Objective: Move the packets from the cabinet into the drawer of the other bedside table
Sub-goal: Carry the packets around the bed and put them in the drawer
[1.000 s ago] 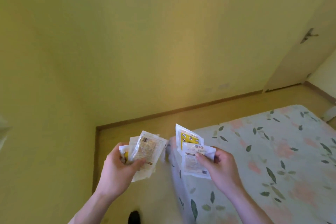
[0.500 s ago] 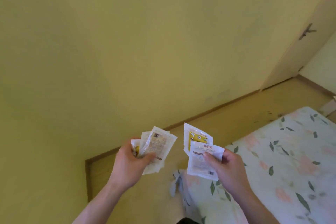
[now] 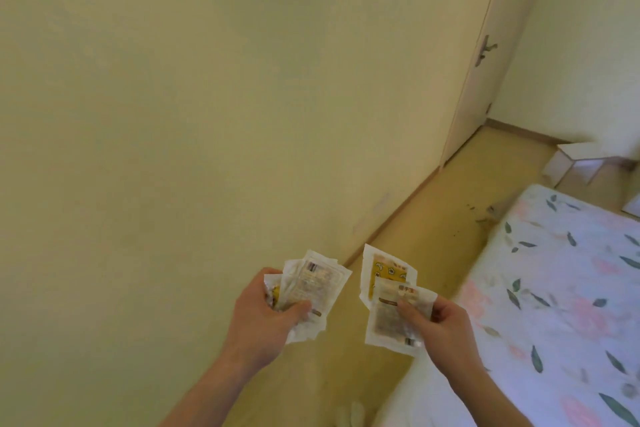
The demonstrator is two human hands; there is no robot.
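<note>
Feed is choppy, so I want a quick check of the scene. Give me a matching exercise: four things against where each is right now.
Things:
1. yellow packet
2. door handle
3. floral bedsheet
4. packets with the barcode on top

Places:
A. upper right, on the door
B. in the left hand
C. in the right hand
D. lower right

Pairs: 1-C, 2-A, 3-D, 4-B

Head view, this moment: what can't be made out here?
- Packets in left hand: overlapped, so their count is unclear.
- Print on right hand's packets: blurred.
- White furniture past the bed: cut by the right edge; no drawer visible.
</note>
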